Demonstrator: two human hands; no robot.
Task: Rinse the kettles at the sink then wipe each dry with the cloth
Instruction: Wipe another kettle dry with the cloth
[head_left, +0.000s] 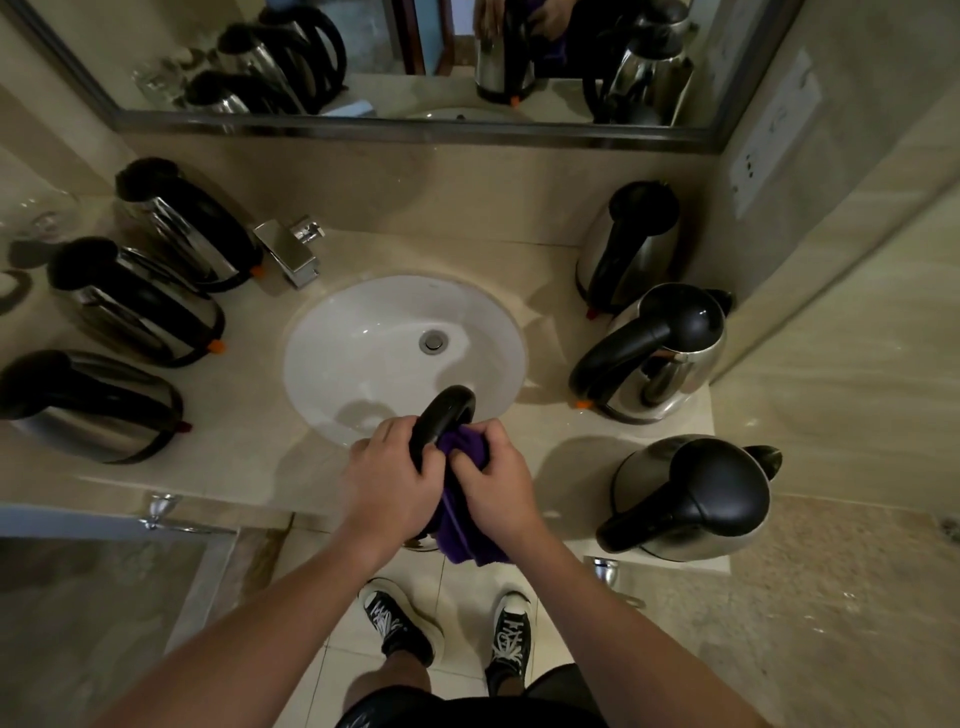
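At the bottom centre of the frame I see two black sneakers (447, 631) on pale floor tiles, with both forearms reaching up from them toward the counter edge. Just above, my left hand (387, 480) curls its fingers round the black handle of the held kettle (441, 413), which hangs at the near rim of the sink; most of its body is hidden behind the hands. My right hand (496, 480) bunches the purple cloth (460, 525) against that kettle, fingers closed on the fabric, and the cloth's loose end hangs below the counter edge.

I count seven kettles in all: the one in hand, three steel ones (114, 312) lined along the left of the frame, and three more (670, 369) standing upright at the right.

At the frame's centre lies the round white sink (363, 343), with a metal drain at its middle. A square chrome tap (291, 249) stands at its upper left. The beige stone counter (545, 249) carries everything, and clear glassware sits blurred at the far left. Across the top, a framed mirror (415, 67) reflects the kettles and hands, while a tiled wall with a socket plate closes the upper right.
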